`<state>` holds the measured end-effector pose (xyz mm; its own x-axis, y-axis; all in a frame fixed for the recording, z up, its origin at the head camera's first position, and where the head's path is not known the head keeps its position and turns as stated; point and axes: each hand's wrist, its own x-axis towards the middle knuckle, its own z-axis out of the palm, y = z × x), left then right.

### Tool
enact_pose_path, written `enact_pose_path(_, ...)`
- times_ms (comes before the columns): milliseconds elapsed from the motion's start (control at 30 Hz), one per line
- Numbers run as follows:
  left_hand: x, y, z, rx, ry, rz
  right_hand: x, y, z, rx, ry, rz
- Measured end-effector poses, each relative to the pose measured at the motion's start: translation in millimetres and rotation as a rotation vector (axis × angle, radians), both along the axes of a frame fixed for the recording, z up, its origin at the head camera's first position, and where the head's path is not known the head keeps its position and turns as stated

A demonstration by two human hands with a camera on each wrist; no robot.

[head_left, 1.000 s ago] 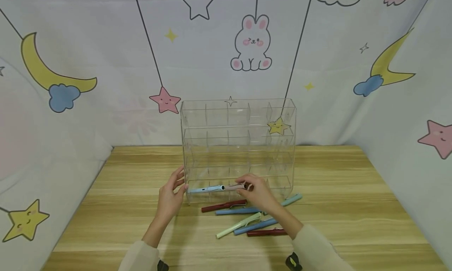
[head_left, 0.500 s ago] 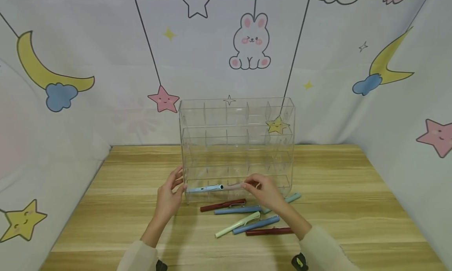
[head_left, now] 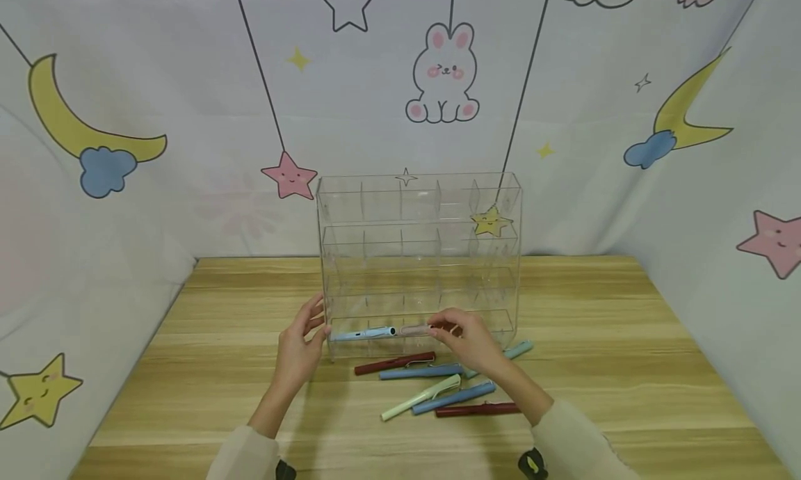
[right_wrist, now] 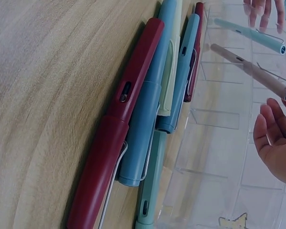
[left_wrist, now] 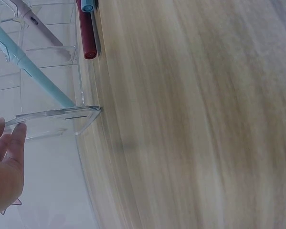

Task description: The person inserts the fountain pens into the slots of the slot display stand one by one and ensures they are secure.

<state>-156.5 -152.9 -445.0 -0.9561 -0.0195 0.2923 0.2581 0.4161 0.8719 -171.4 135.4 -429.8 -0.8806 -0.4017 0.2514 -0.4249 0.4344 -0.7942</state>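
Observation:
A clear acrylic organizer with several compartments stands upright on the table. My left hand holds its left side wall, thumb in front and fingers behind the panel. In the lowest row lies a light-blue pen, and a grey-pink pen is in line to its right. My right hand pinches the grey-pink pen at its cap end. In the right wrist view the thumb overlaps the tip of that grey-pink pen's cap, while the other visible fingers curl loosely beside it.
Loose pens lie in front of the organizer: a dark-red pen, a blue pen, a pale-green pen, another blue pen, a second dark-red pen and a teal pen. A patterned cloth hangs behind.
My right hand has shifted slightly right along the grey-pink pen toward its end; the sleeve moved right too. The left hand keeps its place on the organizer.

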Motion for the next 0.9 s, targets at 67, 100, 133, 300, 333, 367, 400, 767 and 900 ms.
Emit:
enact_pose_path(67, 0.3, 0.2, 0.5, 0.003, 0.003, -0.002, -0.1, 0.5, -0.4, -0.014, 0.012, 0.015)
enact_pose_path(100, 0.4, 0.2, 0.7, 0.004, 0.004, -0.004, -0.2, 0.7, -0.5, -0.017, 0.017, 0.017)
enact_pose_path(133, 0.5, 0.2, 0.8, 0.005, 0.004, -0.005, -0.6, 1.4, -1.3, -0.025, 0.028, 0.027)
enact_pose_path(300, -0.1, -0.1, -0.1, 0.000, 0.001, -0.006, -0.8, 1.8, -1.4, -0.045, 0.068, 0.046)
enact_pose_path(333, -0.3, -0.2, -0.5, -0.001, 0.001, -0.003, -0.9, 1.8, -1.2, -0.042, 0.062, 0.046)
enact_pose_path(367, -0.6, -0.3, -1.0, -0.002, 0.002, -0.002, -0.6, 1.3, -0.4, -0.033, 0.050, 0.038)
enact_pose_path(400, -0.8, -0.3, -1.4, -0.003, 0.003, -0.001, -0.6, 1.1, 0.4, -0.025, 0.021, 0.029)
enact_pose_path(767, -1.1, -0.4, -2.0, -0.002, 0.012, -0.001, -1.8, 0.4, 1.1, 0.008, -0.046, 0.015)
enact_pose_path(900, -1.0, -0.7, -2.1, 0.005, 0.010, -0.003, -1.0, 3.3, 2.9, 0.013, -0.047, 0.029)
